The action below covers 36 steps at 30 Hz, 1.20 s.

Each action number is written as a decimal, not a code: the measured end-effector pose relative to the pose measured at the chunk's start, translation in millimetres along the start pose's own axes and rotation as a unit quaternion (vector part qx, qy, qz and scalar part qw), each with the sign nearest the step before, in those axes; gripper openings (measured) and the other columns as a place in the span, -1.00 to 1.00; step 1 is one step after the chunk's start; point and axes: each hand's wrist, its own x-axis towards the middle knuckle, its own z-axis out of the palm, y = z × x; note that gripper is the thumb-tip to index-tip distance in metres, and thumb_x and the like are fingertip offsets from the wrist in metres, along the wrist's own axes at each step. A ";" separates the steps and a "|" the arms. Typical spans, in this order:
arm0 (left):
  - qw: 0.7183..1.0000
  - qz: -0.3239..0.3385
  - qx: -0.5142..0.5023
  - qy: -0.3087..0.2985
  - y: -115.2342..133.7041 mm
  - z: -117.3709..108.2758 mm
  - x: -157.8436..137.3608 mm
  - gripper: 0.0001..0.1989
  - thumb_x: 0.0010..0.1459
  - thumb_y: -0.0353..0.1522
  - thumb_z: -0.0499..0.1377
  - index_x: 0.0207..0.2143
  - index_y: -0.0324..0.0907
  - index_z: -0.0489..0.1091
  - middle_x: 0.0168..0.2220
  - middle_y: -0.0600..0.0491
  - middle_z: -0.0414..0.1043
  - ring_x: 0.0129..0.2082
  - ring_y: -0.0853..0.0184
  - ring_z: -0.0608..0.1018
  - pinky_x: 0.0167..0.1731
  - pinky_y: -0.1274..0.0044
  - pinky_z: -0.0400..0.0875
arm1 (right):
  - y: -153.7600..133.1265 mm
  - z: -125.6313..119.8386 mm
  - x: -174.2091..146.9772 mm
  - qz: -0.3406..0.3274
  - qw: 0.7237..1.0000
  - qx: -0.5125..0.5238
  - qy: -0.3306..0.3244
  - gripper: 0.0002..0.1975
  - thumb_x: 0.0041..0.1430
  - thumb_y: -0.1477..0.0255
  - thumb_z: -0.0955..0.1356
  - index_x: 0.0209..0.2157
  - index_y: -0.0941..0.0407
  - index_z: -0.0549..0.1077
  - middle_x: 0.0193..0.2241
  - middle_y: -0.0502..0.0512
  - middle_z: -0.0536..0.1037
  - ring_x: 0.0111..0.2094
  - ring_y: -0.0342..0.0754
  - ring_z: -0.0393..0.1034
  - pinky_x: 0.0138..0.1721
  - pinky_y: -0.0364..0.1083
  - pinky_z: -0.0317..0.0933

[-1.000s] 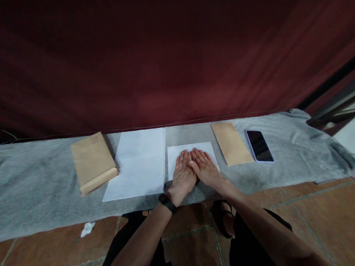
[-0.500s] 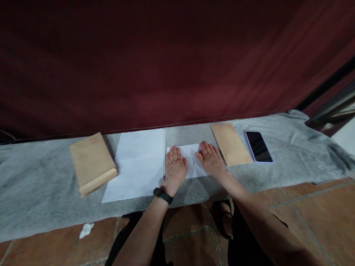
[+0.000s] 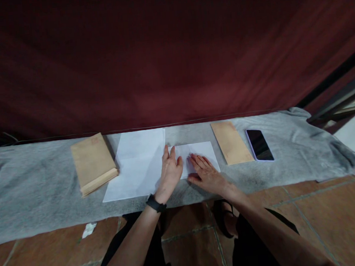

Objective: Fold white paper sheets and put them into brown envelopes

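Observation:
A folded white sheet of paper (image 3: 208, 150) lies on the grey cloth in front of me. My right hand (image 3: 205, 172) rests on it with the fingers stretched out, pointing up and left. At the sheet's left end is my left hand (image 3: 171, 166), fingers apart and a little bent, with a dark band on the wrist. Whether its fingertips touch the sheet I cannot tell. Beside it on the left lie larger white sheets (image 3: 136, 161). A single brown envelope (image 3: 232, 142) lies to the right of the folded sheet.
A stack of brown envelopes (image 3: 94, 163) sits on the left, touching the white sheets. On the right is a phone (image 3: 260, 145) with a purple case. The grey cloth (image 3: 39, 182) covers the long surface. Behind it hangs a dark red curtain (image 3: 165, 67).
My right hand has slid left and nearer me, onto the middle of the folded sheet. The left hand has shifted slightly left, its fingers now raised and bent rather than flat.

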 end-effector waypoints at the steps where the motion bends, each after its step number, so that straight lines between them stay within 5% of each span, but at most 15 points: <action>1: 0.999 -0.014 -0.025 0.018 -2.2 -2.0 3.6 -0.47 0.22 -0.40 0.10 0.25 -0.27 0.27 0.40 -0.23 0.04 0.40 0.03 0.15 0.33 0.20 0.15 | -5.5 1.2 -2.9 -0.011 1.000 0.000 -0.002 -0.27 0.34 0.14 0.27 0.37 0.29 0.11 0.40 0.33 0.08 0.42 0.15 -0.05 0.40 0.17 -0.09; 7: 0.976 -0.139 -0.157 0.052 -9.4 -11.9 19.9 -0.37 0.00 -0.46 0.25 0.18 -0.23 0.33 0.41 -0.22 -0.04 0.28 -0.01 0.32 0.27 0.20 0.24 | -19.5 3.8 -1.9 -0.005 1.000 -0.018 0.007 -0.25 0.32 0.20 0.29 0.37 0.33 0.08 0.38 0.38 0.11 0.38 0.19 0.04 0.39 0.18 -0.06; 9: 0.955 -0.165 -0.238 0.056 -7.9 -13.8 21.1 -0.28 -0.06 -0.49 0.27 0.22 -0.22 0.30 0.36 -0.21 0.07 0.18 0.04 0.44 0.17 0.24 0.37 | -22.1 1.8 2.2 0.011 1.000 -0.019 0.015 -0.26 0.30 0.25 0.30 0.37 0.33 0.08 0.38 0.38 0.12 0.37 0.19 0.09 0.37 0.17 -0.02; 13: 0.880 -0.201 -0.431 0.025 3.1 -18.4 19.4 -0.27 -0.09 -0.47 0.29 0.21 -0.16 0.31 0.06 -0.08 0.48 -0.05 0.17 0.58 0.00 0.33 0.47 | -28.8 -5.3 8.1 0.036 0.998 -0.018 0.040 -0.26 0.23 0.42 0.30 0.38 0.34 0.06 0.39 0.40 0.08 0.36 0.21 0.10 0.36 0.17 0.02; 16: 0.830 -0.174 -0.530 0.007 14.6 -24.6 18.9 -0.37 -0.13 -0.47 0.33 0.08 -0.16 0.42 0.07 -0.04 0.50 0.01 0.21 0.55 0.07 0.38 0.41 | -30.8 -13.3 10.7 0.049 0.996 0.011 0.073 -0.21 0.16 0.49 0.32 0.39 0.35 0.03 0.41 0.41 0.01 0.38 0.26 0.03 0.35 0.22 0.01; 19: 0.780 -0.175 -0.601 -0.026 22.0 -30.7 19.8 -0.48 -0.07 -0.42 0.36 0.01 -0.17 0.45 0.07 -0.05 0.50 0.04 0.23 0.54 0.10 0.39 0.39 | -26.0 -25.8 14.9 0.074 0.980 0.142 0.121 -0.33 0.21 0.52 0.27 0.36 0.29 0.14 0.35 0.39 0.19 0.32 0.20 0.17 0.32 0.19 0.10; 21: 0.749 -0.210 -0.628 -0.023 23.4 -31.9 19.1 -0.56 0.05 -0.33 0.34 0.01 -0.16 0.43 0.07 -0.05 0.49 0.03 0.24 0.55 0.08 0.38 0.42 | -18.9 -36.3 19.7 0.105 0.930 0.299 0.186 -0.48 0.31 0.47 0.21 0.28 0.21 0.29 0.23 0.29 0.41 0.24 0.10 0.31 0.29 0.15 0.15; 22: 0.740 -0.232 -0.631 -0.014 23.4 -31.3 17.8 -0.57 0.09 -0.31 0.32 0.03 -0.15 0.41 0.07 -0.05 0.48 0.03 0.25 0.55 0.07 0.39 0.43 | -14.6 -41.7 22.5 0.130 0.884 0.385 0.231 -0.54 0.36 0.40 0.20 0.23 0.19 0.35 0.17 0.24 0.48 0.21 0.07 0.35 0.29 0.14 0.15; 26: 0.748 -0.299 -0.591 -0.032 25.3 -22.2 5.9 -0.30 0.07 -0.37 0.36 0.24 -0.07 0.21 0.15 -0.07 0.41 0.11 0.24 0.50 0.02 0.43 0.46 | 3.1 -55.4 31.4 0.218 0.599 0.665 0.390 -0.60 0.33 0.21 0.31 0.10 0.11 0.44 -0.02 0.07 0.62 0.08 -0.03 0.47 0.24 0.06 0.24; 29: 0.750 -0.310 -0.578 -0.085 31.2 -14.8 -4.8 -0.06 0.00 -0.40 0.41 0.36 -0.02 0.02 0.16 -0.10 0.41 0.09 0.20 0.52 -0.04 0.41 0.49 | 11.9 -50.6 32.0 0.220 0.463 0.772 0.376 -0.66 0.27 0.28 0.37 0.04 0.07 0.46 -0.08 0.00 0.64 0.00 -0.08 0.51 0.16 -0.02 0.33; 32: 0.746 -0.278 -0.594 -0.116 34.9 -10.6 -9.9 0.02 -0.06 -0.44 0.42 0.38 -0.01 -0.02 0.06 -0.07 0.52 -0.04 0.20 0.59 -0.10 0.40 0.51 | 14.3 -36.0 29.5 0.247 0.431 0.802 0.331 -0.73 0.25 0.29 0.37 -0.04 0.07 0.48 -0.14 -0.02 0.66 -0.08 -0.09 0.55 0.07 -0.07 0.40; 34: 0.758 -0.248 -0.591 -0.123 32.6 -9.0 -9.0 -0.03 -0.13 -0.48 0.41 0.33 -0.05 0.11 -0.02 -0.03 0.57 -0.14 0.24 0.62 -0.15 0.44 0.51 | 14.3 -25.7 27.6 0.259 0.462 0.791 0.305 -0.74 0.21 0.31 0.38 -0.07 0.05 0.47 -0.16 -0.03 0.65 -0.12 -0.08 0.56 0.01 -0.06 0.44; 36: 0.783 -0.220 -0.570 -0.116 26.0 -8.6 -5.2 -0.06 -0.18 -0.51 0.37 0.29 -0.09 0.18 -0.08 0.00 0.59 -0.22 0.28 0.62 -0.20 0.49 0.50 | 15.9 -17.7 25.2 0.263 0.529 0.755 0.284 -0.73 0.16 0.35 0.36 -0.08 0.04 0.46 -0.14 0.00 0.64 -0.12 -0.04 0.56 -0.05 -0.04 0.47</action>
